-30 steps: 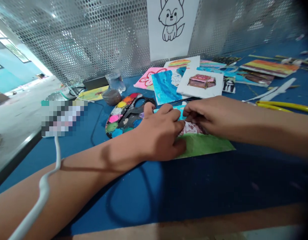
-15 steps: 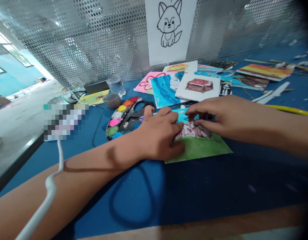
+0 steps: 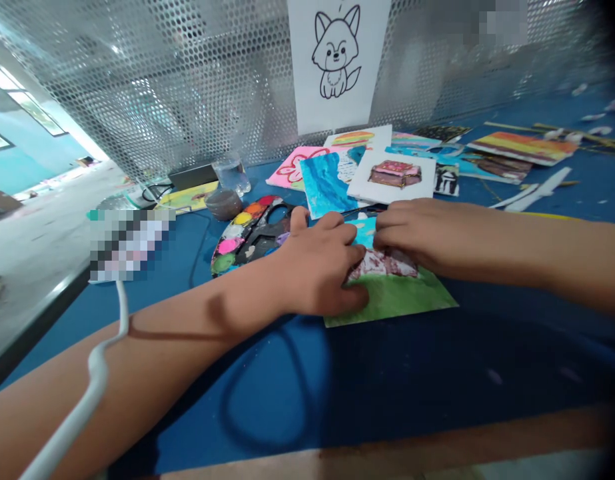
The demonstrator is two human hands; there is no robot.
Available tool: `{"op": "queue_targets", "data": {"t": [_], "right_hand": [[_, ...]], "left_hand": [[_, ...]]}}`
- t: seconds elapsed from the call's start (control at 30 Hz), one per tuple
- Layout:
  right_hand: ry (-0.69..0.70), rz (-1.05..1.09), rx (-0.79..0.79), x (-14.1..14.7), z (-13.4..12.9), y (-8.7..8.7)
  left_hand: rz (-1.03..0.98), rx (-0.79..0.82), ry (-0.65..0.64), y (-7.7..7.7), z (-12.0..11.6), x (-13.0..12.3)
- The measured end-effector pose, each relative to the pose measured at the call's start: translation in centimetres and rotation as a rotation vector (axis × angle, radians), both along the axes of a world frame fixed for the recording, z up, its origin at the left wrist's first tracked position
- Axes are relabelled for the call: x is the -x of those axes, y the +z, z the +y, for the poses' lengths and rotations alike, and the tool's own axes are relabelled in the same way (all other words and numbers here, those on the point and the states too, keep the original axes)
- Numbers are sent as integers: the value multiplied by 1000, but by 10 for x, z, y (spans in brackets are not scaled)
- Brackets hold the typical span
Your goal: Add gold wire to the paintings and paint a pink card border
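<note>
Under the left-hand fingers [image 3: 344, 233] and right-hand fingers [image 3: 402, 230], a painted card [image 3: 402, 297]: grass-green wash below, streaky maroon-and-white band, turquoise above; left of the left-hand fingers, a watercolour palette [image 3: 227, 243], with pink, yellow, orange, green and blue wells on black; just beyond those fingers, a swirled blue-and-white card [image 3: 324, 183]; beyond the right-hand fingers, a white card [image 3: 392, 175] with a maroon-and-pink painted box; farther right of them, an orange, yellow and red striped card [image 3: 524, 148]; high above the fingers, black fox outlines on a white sheet [image 3: 336, 60]; around and below them, a deep blue mat [image 3: 387, 380]; far behind them, silver perforated metal [image 3: 137, 87] with rows of round holes
</note>
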State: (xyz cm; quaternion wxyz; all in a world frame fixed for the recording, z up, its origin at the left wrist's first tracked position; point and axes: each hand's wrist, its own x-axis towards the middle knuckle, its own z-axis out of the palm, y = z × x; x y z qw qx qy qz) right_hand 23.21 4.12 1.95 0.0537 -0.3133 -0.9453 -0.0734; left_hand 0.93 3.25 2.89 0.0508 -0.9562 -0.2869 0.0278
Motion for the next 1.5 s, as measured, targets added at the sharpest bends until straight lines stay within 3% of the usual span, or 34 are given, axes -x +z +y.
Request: {"op": "queue_targets", "data": {"t": [0.23,0.67,0.8,1.07,1.27,1.5], "right_hand": [[169,-120,-174,-1,6,-1],[289,-89,-48,-8,31,-3],[292,-22,-102,-10,31,-7],[274,-73,-38,-8,29,1],[191,5,-132,-11,29,-4],[193,-63,-76,-8,26,3]], "left_hand": [[-3,-9,-10,0,-2,-1],[-7,-8,-10,0,-2,0],[-43,-24,-27,-3,-2,1],[-35,-16,-40,-4,-2,-1],[-13,-14,-30,-1,-2,-2],[-35,-2,-22,-1,-2,-1]]}}
